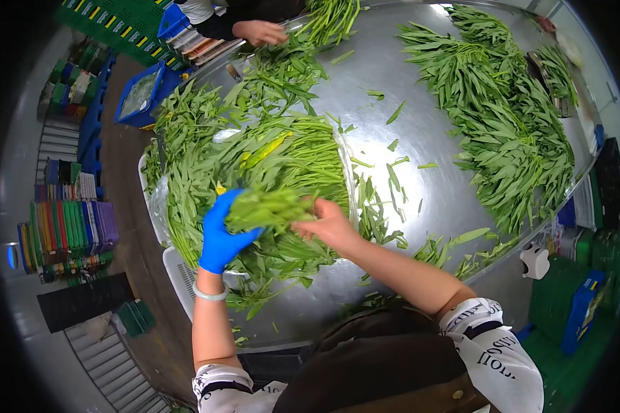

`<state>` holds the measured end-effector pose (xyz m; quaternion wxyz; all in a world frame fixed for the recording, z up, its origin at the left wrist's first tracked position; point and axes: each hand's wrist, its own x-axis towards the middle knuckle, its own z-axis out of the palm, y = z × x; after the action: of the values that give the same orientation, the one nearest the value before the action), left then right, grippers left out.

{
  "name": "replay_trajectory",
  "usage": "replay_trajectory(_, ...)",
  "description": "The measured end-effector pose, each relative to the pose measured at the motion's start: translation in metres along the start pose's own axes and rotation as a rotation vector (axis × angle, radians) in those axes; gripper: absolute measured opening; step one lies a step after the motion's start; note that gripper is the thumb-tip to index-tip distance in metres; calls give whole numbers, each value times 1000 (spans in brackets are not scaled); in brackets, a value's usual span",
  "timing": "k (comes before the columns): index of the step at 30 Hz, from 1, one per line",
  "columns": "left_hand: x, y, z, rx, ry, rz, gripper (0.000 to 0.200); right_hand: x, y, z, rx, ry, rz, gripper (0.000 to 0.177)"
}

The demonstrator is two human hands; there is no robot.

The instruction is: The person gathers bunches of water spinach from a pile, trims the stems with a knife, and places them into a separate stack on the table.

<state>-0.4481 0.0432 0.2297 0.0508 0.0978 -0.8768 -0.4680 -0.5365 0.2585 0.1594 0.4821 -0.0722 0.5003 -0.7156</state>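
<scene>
My left hand [222, 233], in a blue glove, is wrapped round a bunch of water spinach [269, 209], which is smeared by motion. At the bunch's right end, the fingers of my bare right hand [327, 224] close on the stems. Beneath both hands lies a large heap of water spinach [303, 155], its cut stems pointing right and its leaves left. A clear plastic sheet [346, 172] edges the heap on the right. Yellow leaves [267, 150] show on top of it.
More water spinach [510, 124] is piled on the right of the metal table [386, 89], with loose leaves scattered between. Across the table is another person's hand [260, 32] by some greens. White baskets [178, 279] stand at the left edge; a blue crate [145, 93] is beyond.
</scene>
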Motion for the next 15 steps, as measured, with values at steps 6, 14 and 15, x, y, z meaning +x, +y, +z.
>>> replay_trajectory(6,-2,15,34,457,67,387,68,-13,-4,3,-299,-169,-319,36)
replay_trajectory(14,-11,8,19,377,217,423,48,28,-18,-6,-1490,58,-794,64)
replay_trajectory(15,-15,8,12,278,254,311,44,41,-15,-2,-1593,56,-809,68)
